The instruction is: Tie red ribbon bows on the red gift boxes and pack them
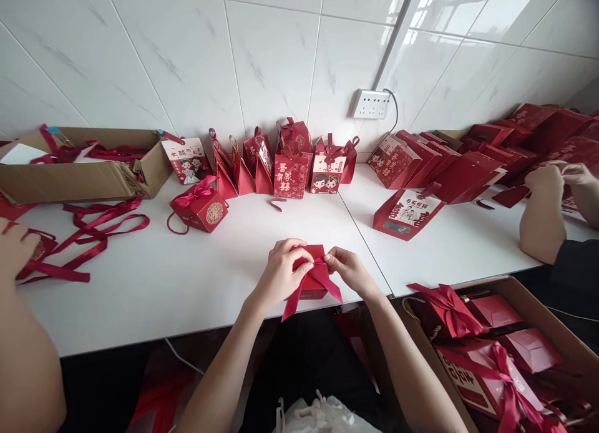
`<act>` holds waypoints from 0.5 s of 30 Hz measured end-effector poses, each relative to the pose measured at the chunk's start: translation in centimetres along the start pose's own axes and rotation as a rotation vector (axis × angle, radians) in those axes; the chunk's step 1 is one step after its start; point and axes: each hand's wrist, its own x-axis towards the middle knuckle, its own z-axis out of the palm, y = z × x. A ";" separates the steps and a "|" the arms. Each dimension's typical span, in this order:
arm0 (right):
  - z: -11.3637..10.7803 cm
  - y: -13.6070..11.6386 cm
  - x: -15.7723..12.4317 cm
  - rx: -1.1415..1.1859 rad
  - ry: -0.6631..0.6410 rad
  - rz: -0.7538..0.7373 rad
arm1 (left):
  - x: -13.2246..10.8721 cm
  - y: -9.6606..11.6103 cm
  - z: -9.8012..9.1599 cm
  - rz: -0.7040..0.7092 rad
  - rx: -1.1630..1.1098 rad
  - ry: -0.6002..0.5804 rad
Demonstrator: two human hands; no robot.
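Observation:
A small red gift box (312,284) sits at the near edge of the white table (187,277), with a red ribbon (322,280) draped over its top and hanging off the front. My left hand (281,272) is closed in a pinch on the ribbon at the box's left side. From the right, my right hand (349,269) pinches the same ribbon. Both hands meet above the box.
A finished red box with a bow (200,207) stands left of centre. Several red boxes (290,161) line the tiled wall. Loose ribbons (84,233) and a cardboard carton (84,168) lie left. Another carton (496,345) of boxes sits lower right. Other people's arms (545,214) appear at both sides.

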 end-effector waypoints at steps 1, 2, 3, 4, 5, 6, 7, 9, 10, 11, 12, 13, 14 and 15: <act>0.2 0.1 0.0 0.020 0.005 -0.003 | 0.0 0.0 0.0 -0.001 0.003 0.002; 0.3 0.2 -0.1 0.035 0.008 -0.003 | 0.0 -0.1 0.1 0.001 0.006 0.003; 0.5 0.3 -0.1 0.048 0.010 -0.002 | 0.0 -0.1 0.1 0.006 0.007 0.005; 0.7 0.3 -0.2 0.058 0.012 0.001 | 0.1 -0.1 0.1 0.011 0.004 0.008; 0.9 0.3 -0.3 0.070 0.015 0.006 | 0.1 -0.2 0.1 0.016 -0.001 0.014; 1.1 0.3 -0.3 0.082 0.018 0.011 | 0.1 -0.2 0.1 0.018 -0.012 0.023; 1.2 0.4 -0.4 0.094 0.021 0.017 | 0.1 -0.2 0.2 0.019 -0.031 0.036; 1.3 0.5 -0.4 0.113 0.028 0.027 | 0.0 -0.3 0.2 0.016 -0.108 0.098; 1.3 0.6 -0.4 0.121 0.031 0.031 | -0.2 -0.5 0.2 0.003 -0.165 0.156; 1.3 0.7 -0.5 0.127 0.033 0.035 | -0.4 -0.6 0.2 -0.041 -0.228 0.227; 1.2 0.9 -0.5 0.133 0.037 0.038 | -0.6 -0.8 0.2 -0.117 -0.285 0.303; 1.1 1.0 -0.5 0.138 0.041 0.040 | -0.9 -1.0 0.1 -0.211 -0.326 0.367; 1.0 1.2 -0.5 0.143 0.043 0.045 | -1.2 -1.2 0.0 -0.309 -0.348 0.406; 0.9 1.3 -0.5 0.149 0.049 0.052 | -1.5 -1.4 -0.1 -0.392 -0.354 0.412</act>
